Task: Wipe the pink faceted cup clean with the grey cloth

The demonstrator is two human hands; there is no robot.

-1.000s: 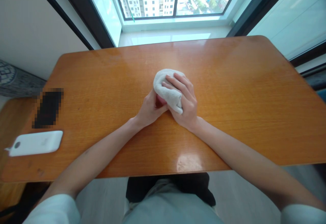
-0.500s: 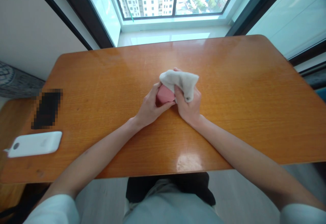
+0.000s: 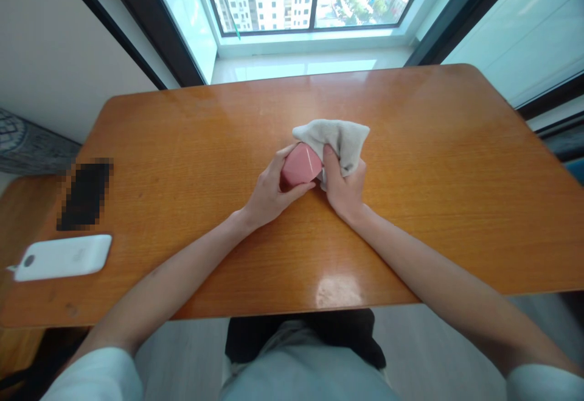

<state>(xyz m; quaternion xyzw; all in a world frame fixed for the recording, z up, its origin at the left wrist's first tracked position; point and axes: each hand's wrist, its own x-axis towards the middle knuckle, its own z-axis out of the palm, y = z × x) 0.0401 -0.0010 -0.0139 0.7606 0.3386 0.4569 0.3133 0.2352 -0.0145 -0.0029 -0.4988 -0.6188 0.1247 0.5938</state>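
Note:
A small pink rounded object (image 3: 301, 165) rests near the middle of the wooden table (image 3: 433, 163). My left hand (image 3: 269, 194) is closed around its left side, thumb below and fingers over the top. My right hand (image 3: 344, 191) is closed on a bunched white cloth (image 3: 340, 138), which lies against the pink object's right and far side. Part of the pink object is hidden by the cloth and my fingers.
A white slim device (image 3: 61, 257) lies at the table's near left corner. A dark blurred rectangle (image 3: 84, 194) sits just beyond it. A window sill and large windows run along the far edge of the table.
The cloth covered the pink object a second ago. My right hand has drawn it off to the right, and the pink object now shows in my left hand.

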